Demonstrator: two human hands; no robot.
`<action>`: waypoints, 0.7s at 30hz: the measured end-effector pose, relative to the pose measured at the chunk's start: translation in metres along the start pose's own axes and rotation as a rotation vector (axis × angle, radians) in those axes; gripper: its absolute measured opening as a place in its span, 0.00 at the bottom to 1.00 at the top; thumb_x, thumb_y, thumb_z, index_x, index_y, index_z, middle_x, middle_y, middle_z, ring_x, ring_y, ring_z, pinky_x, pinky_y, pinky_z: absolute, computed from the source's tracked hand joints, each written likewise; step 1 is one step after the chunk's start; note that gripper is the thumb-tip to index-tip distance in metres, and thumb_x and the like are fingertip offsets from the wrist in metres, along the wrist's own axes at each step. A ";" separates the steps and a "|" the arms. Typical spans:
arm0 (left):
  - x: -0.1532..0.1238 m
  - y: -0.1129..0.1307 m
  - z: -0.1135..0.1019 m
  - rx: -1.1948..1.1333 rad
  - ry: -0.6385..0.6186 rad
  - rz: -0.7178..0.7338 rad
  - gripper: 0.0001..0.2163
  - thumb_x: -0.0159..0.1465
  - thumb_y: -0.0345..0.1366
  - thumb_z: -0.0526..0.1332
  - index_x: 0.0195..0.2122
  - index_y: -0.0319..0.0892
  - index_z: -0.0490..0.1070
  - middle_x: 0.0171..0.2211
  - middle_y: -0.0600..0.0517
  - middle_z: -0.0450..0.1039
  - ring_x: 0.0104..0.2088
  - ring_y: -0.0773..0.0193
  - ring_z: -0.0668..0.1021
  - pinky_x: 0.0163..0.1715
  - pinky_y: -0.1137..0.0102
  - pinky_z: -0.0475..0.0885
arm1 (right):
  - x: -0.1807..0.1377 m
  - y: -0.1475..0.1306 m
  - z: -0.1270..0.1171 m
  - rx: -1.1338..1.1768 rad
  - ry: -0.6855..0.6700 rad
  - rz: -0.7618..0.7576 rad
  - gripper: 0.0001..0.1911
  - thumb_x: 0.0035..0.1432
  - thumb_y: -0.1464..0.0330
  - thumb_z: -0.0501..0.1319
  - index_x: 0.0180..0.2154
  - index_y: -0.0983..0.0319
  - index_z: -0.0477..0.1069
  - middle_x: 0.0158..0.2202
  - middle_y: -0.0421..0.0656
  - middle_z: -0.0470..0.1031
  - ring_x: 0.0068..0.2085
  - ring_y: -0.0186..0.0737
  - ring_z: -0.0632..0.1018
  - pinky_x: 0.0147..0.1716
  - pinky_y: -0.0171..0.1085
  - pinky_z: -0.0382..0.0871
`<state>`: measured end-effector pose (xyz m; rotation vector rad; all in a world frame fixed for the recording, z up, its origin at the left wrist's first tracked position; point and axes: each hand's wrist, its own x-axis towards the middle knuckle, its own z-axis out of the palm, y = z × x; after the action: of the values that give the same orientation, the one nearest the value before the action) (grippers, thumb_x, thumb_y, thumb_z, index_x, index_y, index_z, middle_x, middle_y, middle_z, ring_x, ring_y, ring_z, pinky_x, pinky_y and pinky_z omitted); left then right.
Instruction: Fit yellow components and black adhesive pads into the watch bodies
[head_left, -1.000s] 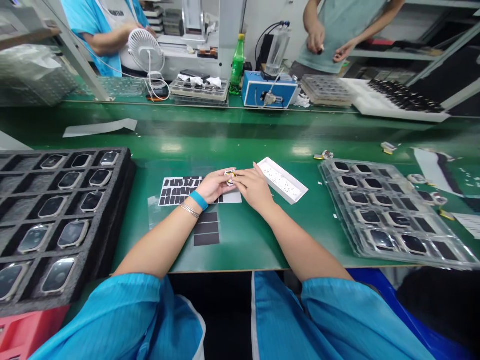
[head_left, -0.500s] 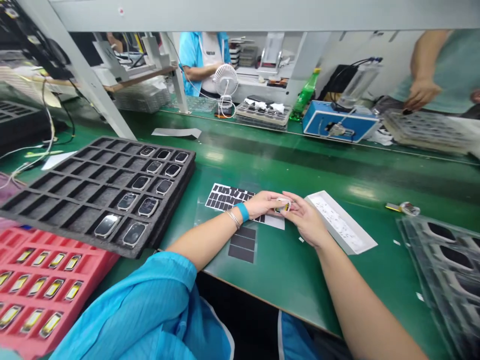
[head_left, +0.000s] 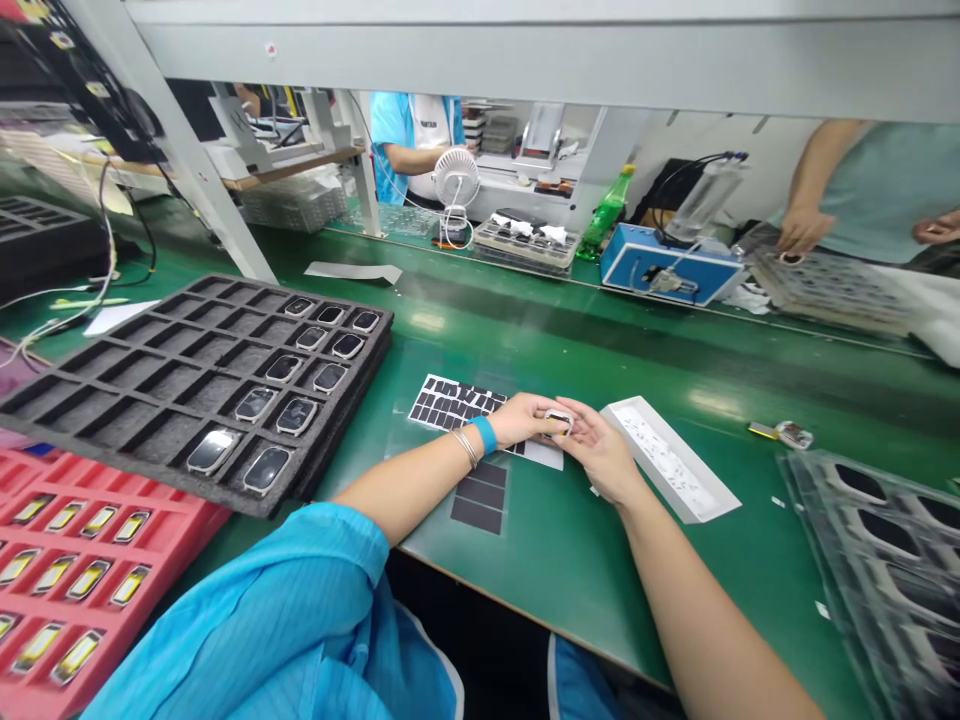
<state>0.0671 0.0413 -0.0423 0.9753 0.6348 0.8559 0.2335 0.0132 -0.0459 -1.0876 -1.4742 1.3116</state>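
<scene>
My left hand [head_left: 525,420] and my right hand [head_left: 600,455] meet over the green bench and pinch a small watch case [head_left: 559,418] between their fingertips. Under them lies a white sheet of small black adhesive pads [head_left: 450,403]. Just right of my right hand sits a long white tray [head_left: 675,470]. A black foam tray [head_left: 150,380] holding several watch cases stands to my left.
A red tray [head_left: 67,570] of yellow parts lies at the lower left. A clear blister tray [head_left: 892,560] of dark parts is at the right. Black strips [head_left: 480,500] lie near the bench edge. Across the belt, other people work beside a blue box [head_left: 660,270] and a fan [head_left: 457,180].
The view swung left and up, bringing the red tray and the frame overhead into sight. Both hands stayed together on the small case and turned it slightly.
</scene>
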 end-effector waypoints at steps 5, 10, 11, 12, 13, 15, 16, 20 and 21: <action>-0.001 0.007 0.004 0.047 0.031 0.067 0.27 0.33 0.44 0.79 0.33 0.34 0.79 0.31 0.46 0.80 0.32 0.65 0.79 0.38 0.68 0.73 | 0.003 0.001 0.005 -0.061 0.032 -0.106 0.34 0.48 0.54 0.71 0.55 0.57 0.68 0.52 0.50 0.76 0.52 0.49 0.78 0.55 0.50 0.73; 0.000 0.011 0.010 0.049 0.151 0.094 0.21 0.37 0.38 0.79 0.32 0.34 0.78 0.26 0.49 0.77 0.27 0.66 0.77 0.38 0.65 0.75 | 0.009 0.011 0.005 -0.081 0.104 -0.132 0.40 0.44 0.51 0.73 0.56 0.59 0.66 0.52 0.52 0.76 0.51 0.51 0.79 0.55 0.54 0.72; -0.002 0.014 0.011 0.035 0.202 0.107 0.20 0.41 0.37 0.78 0.33 0.34 0.77 0.26 0.49 0.77 0.27 0.66 0.76 0.38 0.64 0.75 | 0.010 0.012 0.004 -0.092 0.118 -0.131 0.41 0.43 0.51 0.73 0.56 0.59 0.66 0.51 0.53 0.76 0.50 0.52 0.79 0.55 0.55 0.73; -0.007 0.018 0.010 0.017 0.256 0.124 0.18 0.46 0.37 0.76 0.35 0.35 0.77 0.27 0.49 0.77 0.27 0.67 0.77 0.39 0.63 0.76 | 0.010 0.014 0.003 -0.103 0.133 -0.131 0.41 0.42 0.51 0.73 0.56 0.60 0.66 0.51 0.53 0.77 0.49 0.52 0.80 0.54 0.56 0.73; -0.014 0.023 0.008 -0.013 0.308 0.147 0.16 0.51 0.37 0.73 0.38 0.36 0.76 0.29 0.48 0.78 0.29 0.66 0.77 0.40 0.63 0.76 | 0.010 0.014 0.001 -0.110 0.151 -0.130 0.41 0.42 0.51 0.73 0.55 0.60 0.67 0.49 0.53 0.77 0.49 0.52 0.80 0.54 0.56 0.73; -0.042 0.035 0.000 -0.086 0.378 0.208 0.14 0.57 0.37 0.68 0.43 0.37 0.75 0.37 0.46 0.79 0.35 0.65 0.79 0.46 0.62 0.75 | 0.010 0.014 0.000 -0.113 0.193 -0.120 0.37 0.44 0.50 0.72 0.52 0.60 0.68 0.47 0.52 0.79 0.48 0.52 0.80 0.54 0.57 0.72; -0.062 0.042 -0.004 -0.109 0.399 0.245 0.14 0.59 0.36 0.67 0.46 0.38 0.75 0.41 0.45 0.79 0.39 0.64 0.80 0.49 0.62 0.74 | 0.010 0.014 -0.001 -0.118 0.212 -0.106 0.36 0.44 0.49 0.71 0.51 0.60 0.69 0.45 0.51 0.80 0.48 0.52 0.80 0.55 0.57 0.72; -0.168 0.067 -0.028 0.207 0.615 0.438 0.22 0.57 0.37 0.68 0.54 0.41 0.74 0.51 0.45 0.75 0.47 0.59 0.77 0.53 0.60 0.71 | 0.012 0.013 0.002 -0.177 0.219 -0.037 0.33 0.42 0.48 0.71 0.46 0.60 0.72 0.38 0.49 0.81 0.41 0.50 0.82 0.50 0.55 0.75; -0.196 0.072 -0.035 0.407 0.731 0.480 0.24 0.56 0.37 0.69 0.54 0.41 0.74 0.50 0.45 0.75 0.47 0.59 0.77 0.52 0.61 0.72 | 0.012 0.013 0.003 -0.192 0.218 -0.031 0.32 0.42 0.49 0.70 0.45 0.61 0.72 0.36 0.48 0.81 0.39 0.50 0.82 0.49 0.54 0.76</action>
<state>-0.0865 -0.0877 0.0245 1.2013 1.2605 1.5802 0.2286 0.0252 -0.0583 -1.2836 -1.4668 1.0103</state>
